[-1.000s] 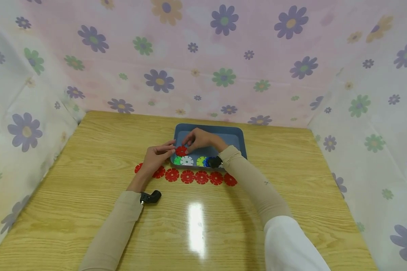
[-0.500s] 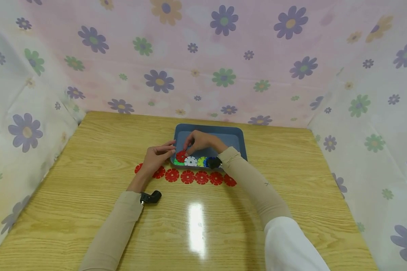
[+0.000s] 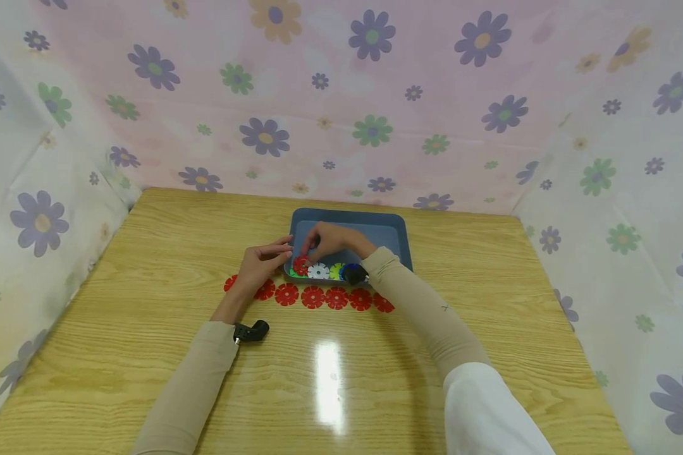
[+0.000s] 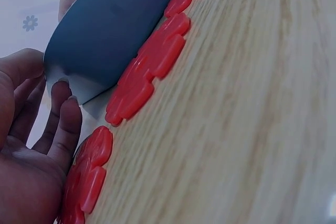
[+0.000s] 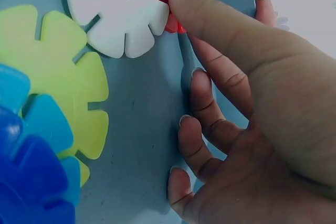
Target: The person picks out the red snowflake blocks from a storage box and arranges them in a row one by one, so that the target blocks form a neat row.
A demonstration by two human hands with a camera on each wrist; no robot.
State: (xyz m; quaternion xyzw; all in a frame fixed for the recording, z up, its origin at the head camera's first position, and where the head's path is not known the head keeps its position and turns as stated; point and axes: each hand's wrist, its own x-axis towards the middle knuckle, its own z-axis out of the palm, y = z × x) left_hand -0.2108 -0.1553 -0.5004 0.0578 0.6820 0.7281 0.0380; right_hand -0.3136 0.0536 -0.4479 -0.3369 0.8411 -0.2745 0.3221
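Observation:
My right hand point(image 3: 331, 237) reaches into the blue-grey tray point(image 3: 375, 222). Its thumb and index finger pinch a red snowflake disc point(image 3: 300, 265), seen in part at the thumb tip in the right wrist view. That disc overlaps a mostly covered green disc point(image 3: 293, 273), beside a white disc point(image 5: 113, 19). My left hand point(image 3: 256, 265) rests its extended fingers and thumb against the tray's left side. In the left wrist view its fingertips touch the tray's outer wall point(image 4: 110, 24). Yellow-green point(image 5: 55, 72) and blue discs point(image 5: 31, 177) lie farther right in the tray.
A row of several red discs point(image 3: 336, 297) lies on the wooden table point(image 3: 262, 398) along the tray's near side, partly hidden by my left wrist and right forearm. A flower-patterned cloth point(image 3: 296, 95) stands behind and at both sides.
My right hand has brought the red disc nearer to the tray's front left corner, over the green disc. The white disc has shifted slightly right. My left hand stays by the tray.

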